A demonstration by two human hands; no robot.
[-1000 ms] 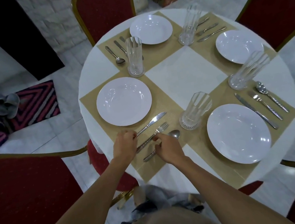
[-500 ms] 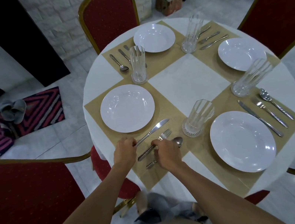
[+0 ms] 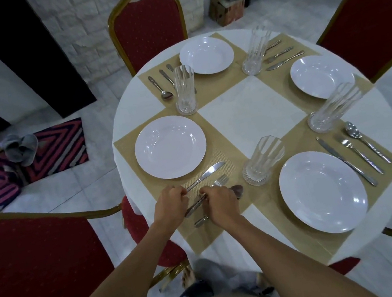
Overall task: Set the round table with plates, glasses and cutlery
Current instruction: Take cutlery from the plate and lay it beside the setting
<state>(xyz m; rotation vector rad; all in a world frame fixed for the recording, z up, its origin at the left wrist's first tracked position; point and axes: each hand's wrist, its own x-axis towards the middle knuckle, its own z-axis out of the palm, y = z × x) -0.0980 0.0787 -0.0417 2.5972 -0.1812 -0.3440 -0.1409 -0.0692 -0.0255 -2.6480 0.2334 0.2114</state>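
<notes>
On near-left placemat (image 3: 199,236), beside white plate (image 3: 170,147): knife (image 3: 207,174), fork (image 3: 217,183) and spoon (image 3: 237,190) laid parallel. Left hand (image 3: 170,204) curled at knife handle end; right hand (image 3: 221,203) closed over fork handle, covering most of spoon. Just beyond, ribbed glass (image 3: 263,160) upright on round table (image 3: 248,111).

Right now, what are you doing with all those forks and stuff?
A person is setting a round table for four. Each gold mat already has a white plate, a glass and cutlery. Both hands are at the nearest left setting: the left hand is on the knife handle, and the right hand covers the fork and spoon handles, lining them up beside the plate. The other three places look finished.
</notes>
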